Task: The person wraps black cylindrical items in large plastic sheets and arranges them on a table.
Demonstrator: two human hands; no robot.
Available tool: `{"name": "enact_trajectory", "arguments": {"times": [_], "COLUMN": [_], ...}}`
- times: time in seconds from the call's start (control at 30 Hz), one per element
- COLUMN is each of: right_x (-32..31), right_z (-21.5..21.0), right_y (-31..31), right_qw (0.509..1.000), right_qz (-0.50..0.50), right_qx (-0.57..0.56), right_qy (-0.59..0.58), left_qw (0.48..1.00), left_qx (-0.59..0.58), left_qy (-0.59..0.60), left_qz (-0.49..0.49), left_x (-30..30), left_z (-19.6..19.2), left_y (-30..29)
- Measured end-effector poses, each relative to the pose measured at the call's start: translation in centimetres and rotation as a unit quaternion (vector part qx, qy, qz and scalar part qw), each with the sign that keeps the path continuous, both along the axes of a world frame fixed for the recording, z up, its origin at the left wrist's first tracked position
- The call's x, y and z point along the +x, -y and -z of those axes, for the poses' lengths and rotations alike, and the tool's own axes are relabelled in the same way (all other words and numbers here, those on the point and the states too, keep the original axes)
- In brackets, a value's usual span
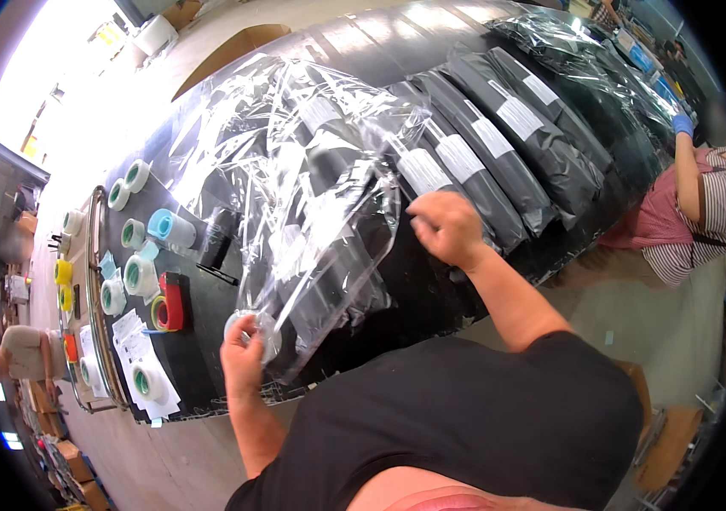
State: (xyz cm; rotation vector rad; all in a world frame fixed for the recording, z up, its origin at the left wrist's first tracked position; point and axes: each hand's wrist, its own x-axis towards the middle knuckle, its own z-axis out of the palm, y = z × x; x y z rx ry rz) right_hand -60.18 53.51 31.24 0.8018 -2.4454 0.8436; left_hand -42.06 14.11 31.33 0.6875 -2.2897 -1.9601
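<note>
A large sheet of clear plastic film point(329, 213) lies crumpled over black packages with white labels. At its near left corner, my left hand point(242, 353) closes its fingers on what looks like a roll of clear tape point(269, 339). My right hand point(452, 228) has curled fingers beside the film's right edge, over the near end of a black wrapped package point(423, 170). Whatever its fingertips may hold is hidden. More black packages point(499, 119) lie side by side to the right, each bearing a white label.
Several tape rolls point(140, 274), a light blue roll point(174, 228), a red tape dispenser point(172, 302) and a black cylinder point(218, 238) stand at the left. Papers point(137, 341) lie nearby. A metal-railed cart point(99, 298) adjoins the table. A co-worker point(687, 204) stands at the right.
</note>
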Motion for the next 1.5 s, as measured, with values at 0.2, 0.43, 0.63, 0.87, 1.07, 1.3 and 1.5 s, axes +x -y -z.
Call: {"name": "enact_trajectory", "arguments": {"times": [0.2, 0.43, 0.63, 0.87, 1.07, 1.3, 1.5], "right_x": [2.0, 4.2, 18.7, 23.2, 16.9, 6.3, -11.1], "right_z": [3.7, -0.2, -0.6, -8.1, -6.5, -8.3, -0.9], "right_y": [-1.7, -4.4, -14.4, -20.8, -16.4, -3.3, 9.6], "right_qw": [0.918, 0.861, 0.717, 0.712, 0.679, 0.726, 0.852], "right_qz": [0.274, 0.17, -0.039, -0.116, -0.233, -0.222, -0.226], "right_qx": [0.269, 0.069, -0.411, -0.335, -0.255, -0.299, -0.157], "right_qy": [0.101, 0.475, 0.562, 0.606, 0.648, 0.578, 0.445], "left_qw": [0.91, 0.811, 0.874, 0.921, 0.888, 0.776, 0.8], "left_qx": [-0.271, -0.568, -0.47, -0.359, -0.381, -0.481, -0.409], "left_qy": [-0.286, -0.032, -0.106, -0.15, -0.226, -0.367, -0.342], "left_qz": [-0.13, 0.135, 0.062, 0.001, 0.124, 0.179, 0.273], "left_x": [-3.7, -9.3, -13.2, -18.2, -17.9, -13.7, -9.1], "left_z": [-4.6, -7.6, -7.4, -10.6, -13.2, -12.5, -12.5], "left_y": [-2.1, -11.3, -9.0, -8.8, -12.3, -15.7, -14.3]}}
